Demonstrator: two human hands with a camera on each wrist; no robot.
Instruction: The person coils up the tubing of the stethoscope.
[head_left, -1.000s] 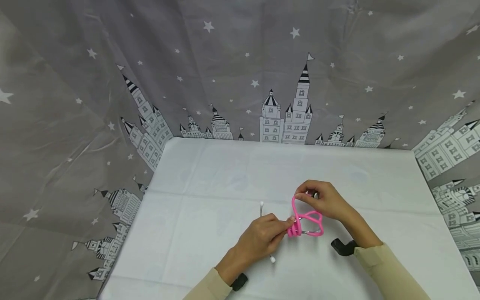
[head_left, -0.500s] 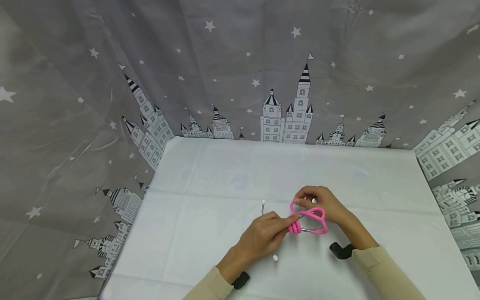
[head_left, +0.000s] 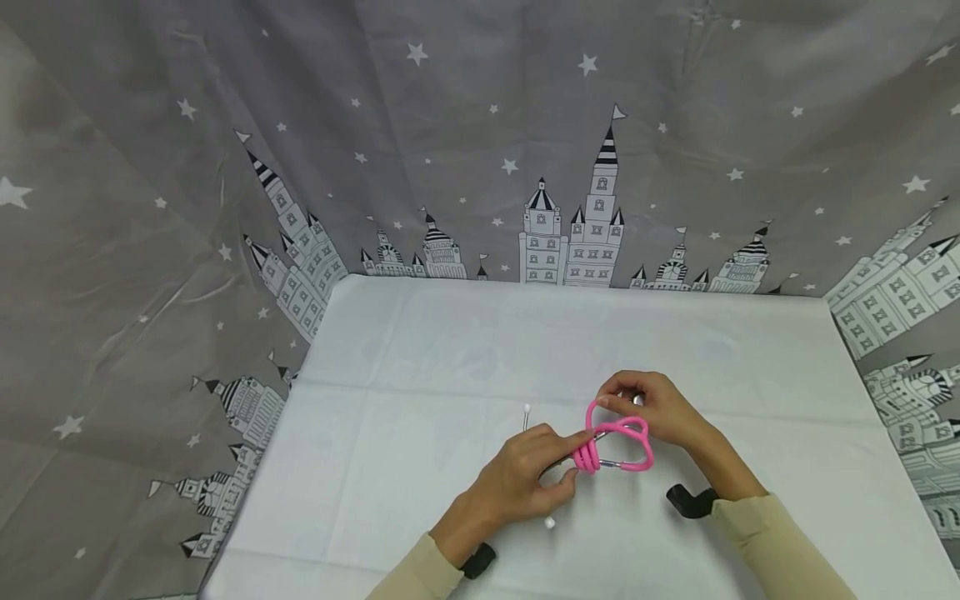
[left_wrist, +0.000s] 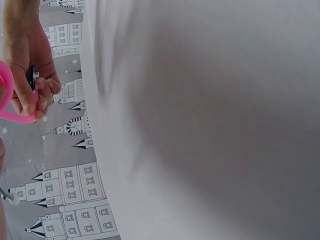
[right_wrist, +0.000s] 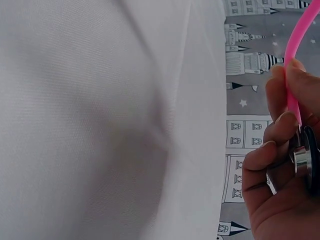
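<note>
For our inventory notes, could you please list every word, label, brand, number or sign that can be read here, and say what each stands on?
There are none to read: the pink tubing shows no lettering, the gray backdrop bears only drawn castles and stars, and the right hand partly hides the chest piece.

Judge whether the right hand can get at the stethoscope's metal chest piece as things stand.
Yes, it seems so: the chest piece already sits within the right hand, whose fingers pinch the pink tubing just beside it, with nothing visible blocking them.
</note>
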